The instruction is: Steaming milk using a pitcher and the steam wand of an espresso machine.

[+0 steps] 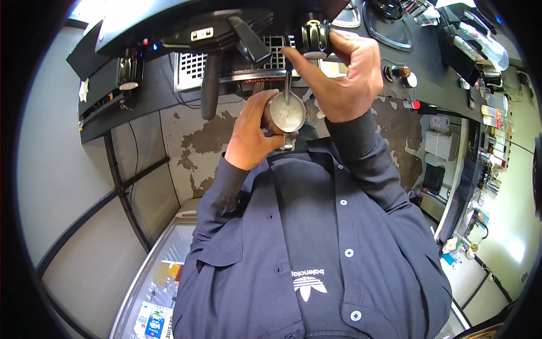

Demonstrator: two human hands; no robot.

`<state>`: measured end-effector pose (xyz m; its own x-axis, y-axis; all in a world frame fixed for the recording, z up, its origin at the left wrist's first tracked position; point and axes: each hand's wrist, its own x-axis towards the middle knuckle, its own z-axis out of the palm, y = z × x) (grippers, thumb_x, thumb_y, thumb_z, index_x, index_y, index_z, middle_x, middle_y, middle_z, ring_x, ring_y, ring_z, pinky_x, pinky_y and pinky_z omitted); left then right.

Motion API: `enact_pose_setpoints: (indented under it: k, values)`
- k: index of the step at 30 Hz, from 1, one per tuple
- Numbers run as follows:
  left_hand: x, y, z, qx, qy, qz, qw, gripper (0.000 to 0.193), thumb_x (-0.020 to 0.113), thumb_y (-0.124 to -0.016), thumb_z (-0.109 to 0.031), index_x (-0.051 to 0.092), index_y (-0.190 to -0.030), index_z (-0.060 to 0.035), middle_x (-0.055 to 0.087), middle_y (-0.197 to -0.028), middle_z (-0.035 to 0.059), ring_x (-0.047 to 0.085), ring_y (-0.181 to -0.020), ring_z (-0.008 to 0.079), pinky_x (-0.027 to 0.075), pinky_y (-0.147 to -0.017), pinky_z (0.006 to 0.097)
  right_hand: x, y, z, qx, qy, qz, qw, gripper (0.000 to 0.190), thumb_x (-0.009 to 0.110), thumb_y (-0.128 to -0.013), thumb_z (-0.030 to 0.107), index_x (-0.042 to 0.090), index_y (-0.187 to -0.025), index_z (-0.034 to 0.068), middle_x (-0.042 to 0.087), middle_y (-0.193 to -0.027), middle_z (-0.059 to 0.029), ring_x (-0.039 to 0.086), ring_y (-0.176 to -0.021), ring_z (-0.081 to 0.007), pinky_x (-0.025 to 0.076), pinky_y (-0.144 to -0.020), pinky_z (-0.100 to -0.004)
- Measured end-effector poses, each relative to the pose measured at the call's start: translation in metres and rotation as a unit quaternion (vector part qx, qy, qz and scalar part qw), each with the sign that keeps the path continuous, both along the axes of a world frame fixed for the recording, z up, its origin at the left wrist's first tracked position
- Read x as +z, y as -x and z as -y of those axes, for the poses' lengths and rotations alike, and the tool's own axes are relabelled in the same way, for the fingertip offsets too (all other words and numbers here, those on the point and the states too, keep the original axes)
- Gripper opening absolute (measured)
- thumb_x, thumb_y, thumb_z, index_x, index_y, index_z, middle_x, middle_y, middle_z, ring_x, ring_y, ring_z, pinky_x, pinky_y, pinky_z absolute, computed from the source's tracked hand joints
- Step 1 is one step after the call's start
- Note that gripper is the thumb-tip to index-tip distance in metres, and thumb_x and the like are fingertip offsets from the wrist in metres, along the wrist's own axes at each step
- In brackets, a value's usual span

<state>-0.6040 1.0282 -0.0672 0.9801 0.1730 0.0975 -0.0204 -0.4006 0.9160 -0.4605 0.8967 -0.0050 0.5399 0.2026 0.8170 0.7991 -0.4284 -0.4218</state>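
Note:
My left hand is wrapped around a metal milk pitcher, thumb near its handle. Pale, frothy-looking milk shows inside the pitcher. A steel steam wand comes down from the espresso machine, its tip inside the pitcher's mouth; how deep it sits is hidden. Up at the machine's front, my right hand grips a black and chrome steam knob between thumb and fingers. To the left of the wand, a portafilter handle juts toward me.
Beneath the machine lies a slotted drip tray. A second knob sits at the left. On the black counter at right are a wooden-handled tamper and a red-capped container. A glass-topped cooler with cartons stands at lower left.

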Motion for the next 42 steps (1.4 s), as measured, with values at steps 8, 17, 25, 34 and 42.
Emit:
enact_pose_setpoints:
  k: [8,17,25,34,42]
  values:
    - [-0.004,-0.004,0.006,-0.007,0.085,-0.003,0.996,0.085,0.092,-0.063,-0.005,0.052,-0.138,-0.0033,0.059,-0.120,0.0096,0.063,-0.080,0.0153,0.053,-0.070,0.0285,0.033,0.015,0.000,-0.021,0.004,-0.226,0.974,0.054,0.091,-0.076,0.038,0.060,-0.090,-0.003,0.070,-0.073,-0.0141,0.069,-0.063,-0.0225,0.055,-0.059,-0.0334]
    - [-0.021,-0.003,0.009,-0.023,0.009,0.045,0.999,0.085,0.097,-0.066,-0.019,0.053,-0.136,-0.0008,0.063,-0.124,0.0137,0.064,-0.108,0.0215,0.053,-0.092,0.0343,0.029,0.022,0.006,-0.021,-0.012,-0.301,0.953,0.059,0.086,-0.079,0.047,0.058,-0.093,-0.003,0.064,-0.068,-0.0137,0.068,-0.061,-0.0264,0.055,-0.062,-0.0373]
    - [-0.048,-0.012,0.009,-0.032,0.076,0.086,0.993,0.079,0.091,-0.071,-0.011,0.052,-0.139,-0.0023,0.064,-0.128,0.0113,0.064,-0.114,0.0208,0.052,-0.097,0.0349,0.000,0.103,0.083,0.149,0.136,-0.531,0.823,0.052,0.069,-0.097,0.047,0.057,-0.121,0.003,0.067,-0.080,-0.0095,0.065,-0.064,-0.0223,0.054,-0.064,-0.0360]
    - [-0.055,-0.020,0.004,-0.049,0.067,0.070,0.994,0.082,0.088,-0.071,-0.011,0.049,-0.142,-0.0030,0.063,-0.131,0.0162,0.064,-0.119,0.0285,0.049,-0.102,0.0391,-0.038,0.137,0.052,0.240,-0.166,-0.771,0.566,0.036,0.044,-0.109,0.047,0.051,-0.122,0.014,0.060,-0.095,-0.0020,0.061,-0.073,-0.0089,0.056,-0.059,-0.0256]
    - [-0.072,-0.009,-0.003,-0.118,0.159,0.031,0.980,0.094,0.087,-0.077,-0.008,0.033,-0.154,-0.0053,0.052,-0.147,0.0104,0.054,-0.132,0.0207,0.044,-0.111,0.0369,-0.081,0.153,0.038,0.208,-0.197,-0.700,0.653,0.036,0.042,-0.111,0.044,0.052,-0.095,0.014,0.045,-0.077,0.0047,0.041,-0.061,-0.0039,0.040,-0.049,-0.0218]
